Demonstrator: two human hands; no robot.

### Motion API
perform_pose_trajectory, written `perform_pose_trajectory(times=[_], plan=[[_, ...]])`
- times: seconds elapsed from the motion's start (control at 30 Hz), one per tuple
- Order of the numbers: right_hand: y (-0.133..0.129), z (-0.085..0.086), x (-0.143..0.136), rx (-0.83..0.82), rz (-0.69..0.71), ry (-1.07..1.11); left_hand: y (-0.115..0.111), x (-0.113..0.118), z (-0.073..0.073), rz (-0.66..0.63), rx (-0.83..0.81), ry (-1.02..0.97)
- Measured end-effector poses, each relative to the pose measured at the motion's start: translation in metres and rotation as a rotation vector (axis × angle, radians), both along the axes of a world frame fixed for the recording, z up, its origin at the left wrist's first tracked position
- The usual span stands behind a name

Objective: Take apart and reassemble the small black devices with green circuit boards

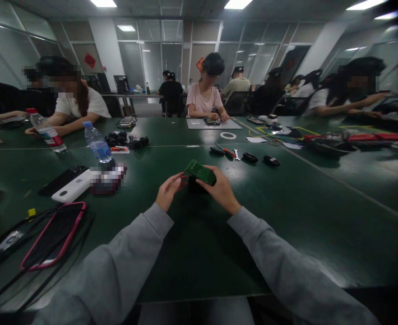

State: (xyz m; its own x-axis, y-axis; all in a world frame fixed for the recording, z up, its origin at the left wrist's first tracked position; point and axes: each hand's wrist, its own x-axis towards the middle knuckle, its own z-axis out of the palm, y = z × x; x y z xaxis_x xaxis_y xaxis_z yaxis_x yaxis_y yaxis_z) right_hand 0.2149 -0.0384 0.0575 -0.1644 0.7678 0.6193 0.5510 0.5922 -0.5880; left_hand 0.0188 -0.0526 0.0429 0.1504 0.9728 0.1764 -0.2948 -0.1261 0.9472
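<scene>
A green circuit board [199,170] is held tilted above the table, in front of me. My right hand [221,187] grips its right side, with the thumb along the near edge and the fingers at the far edge. My left hand [170,187] is at the board's left end, its fingers bent and fingertips against the edge. Directly below the board is a dark patch; whether it is an object or a shadow I cannot tell.
On the left lie a pink-edged phone [55,237], cables, a white power bank [72,186] and water bottles [98,143]. Ahead are a screwdriver [229,153], a wrench [236,155], black pieces [271,160] and a white ring [228,135]. People sit around the green table [321,216].
</scene>
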Motion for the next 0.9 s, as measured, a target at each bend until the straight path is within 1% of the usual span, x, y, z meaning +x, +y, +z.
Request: perform_pose_trajectory(times=[0.1, 0.2, 0.27, 0.37, 0.5, 0.6, 0.67, 0.73, 0.8, 0.9], plan=[[0.011, 0.003, 0.019, -0.108, 0.067, -0.045, 0.010, -0.011, -0.005, 0.084, 0.002, 0.063], [0.020, 0.002, 0.036, -0.204, 0.117, -0.092, 0.015, -0.017, -0.008, 0.103, 0.022, 0.113], [0.023, 0.000, 0.042, -0.236, 0.129, -0.107, 0.015, -0.018, -0.009, 0.097, 0.032, 0.131], [0.024, -0.003, 0.045, -0.245, 0.120, -0.117, 0.013, -0.016, -0.008, 0.069, 0.047, 0.142], [0.024, -0.004, 0.047, -0.199, 0.117, -0.178, 0.010, -0.013, -0.005, 0.039, 0.058, 0.152], [0.025, -0.005, 0.062, -0.170, 0.114, -0.227, 0.009, -0.013, -0.005, 0.029, 0.039, 0.164], [0.027, -0.006, 0.081, -0.153, 0.083, -0.240, 0.009, -0.014, -0.006, 0.021, 0.029, 0.181], [0.029, -0.008, 0.109, -0.146, 0.016, -0.254, 0.010, -0.015, -0.009, 0.008, 0.033, 0.210], [0.029, -0.009, 0.143, -0.171, -0.093, -0.272, 0.012, -0.016, -0.014, -0.006, 0.038, 0.233], [0.026, -0.011, 0.208, -0.243, -0.310, -0.276, 0.014, -0.017, -0.019, -0.014, 0.025, 0.241]])
